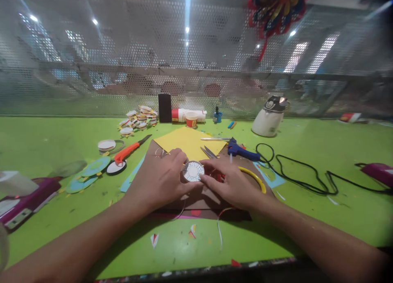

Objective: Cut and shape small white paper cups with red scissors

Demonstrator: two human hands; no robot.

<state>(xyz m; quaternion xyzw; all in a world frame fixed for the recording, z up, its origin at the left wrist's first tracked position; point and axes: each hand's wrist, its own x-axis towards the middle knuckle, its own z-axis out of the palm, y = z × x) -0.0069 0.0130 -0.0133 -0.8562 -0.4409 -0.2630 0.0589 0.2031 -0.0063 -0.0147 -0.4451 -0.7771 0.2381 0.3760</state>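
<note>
Bare forearms (101, 229) slant in from both lower corners, over a green counter (129, 254) where red-and-white paper scraps (154, 240) lie near the front edge. Between the two hands, above a stack of brown sheets (196, 199), is a small round disc (193, 171) with a pale middle and a speckled ring, its face tipped toward the camera. The left hand (162, 174) pinches its left side between thumb and fingers; the right hand (227, 180) pinches its right side, the thumb tip on the rim.

Beyond the disc a yellow sheet (181, 140) lies on the brown ones. Metal blades (208, 152) and a yellow handle (254, 178) show on either side of the right hand, probably one pair of scissors, though the hand hides the middle. Just past them is a blue glue gun (241, 149), its black cord (310, 184) looping off to the right.

Left of the sheets are an orange-handled knife (127, 152) and two overlapping blue-green discs (96, 167). Farther back stand a heap of small white-faced pieces (141, 118), an upright dark slab (165, 108), a red-and-white paper cup (191, 120) and, to the right, a white jug (267, 121) with a dark top.
</note>
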